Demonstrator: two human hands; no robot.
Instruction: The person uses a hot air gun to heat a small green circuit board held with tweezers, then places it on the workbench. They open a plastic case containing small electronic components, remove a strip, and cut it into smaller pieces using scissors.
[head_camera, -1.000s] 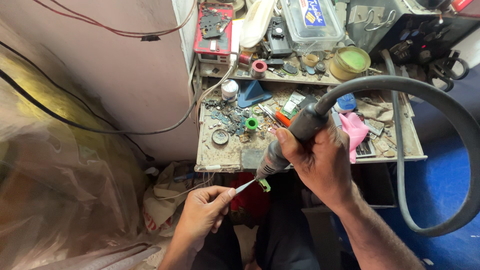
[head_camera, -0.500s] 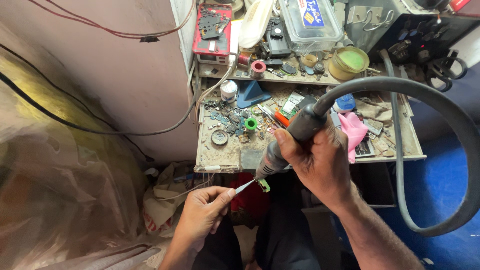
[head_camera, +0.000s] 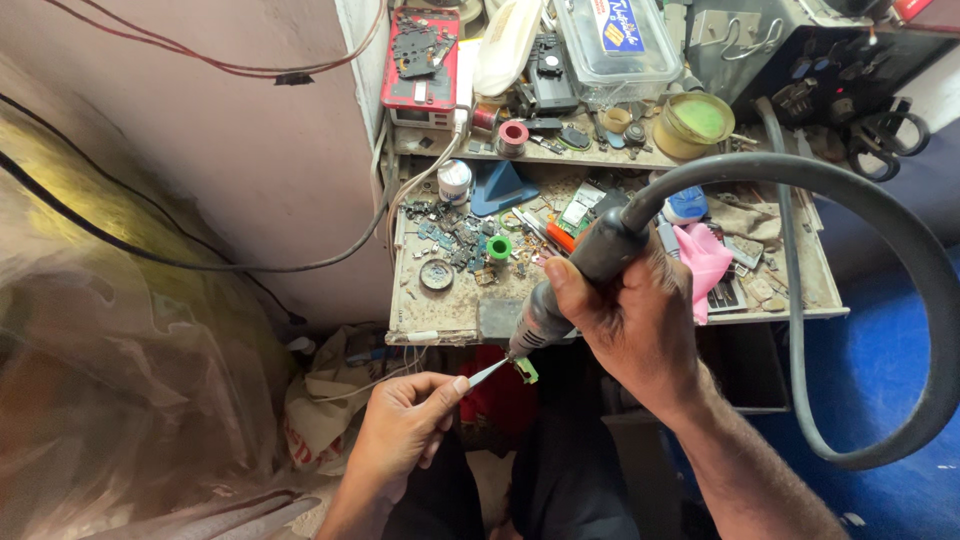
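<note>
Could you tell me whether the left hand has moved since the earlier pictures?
No. The left hand sits in the same spot below the workbench front edge, tweezers at the tool tip.

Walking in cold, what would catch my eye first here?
Probably the thick grey hose looping across the right side, ending in a handheld tool gripped by the right hand. Its tip meets a thin metal piece pinched by the left hand, low in the middle. Behind them a dusty workbench is crowded with small parts, including a green spool.
</note>
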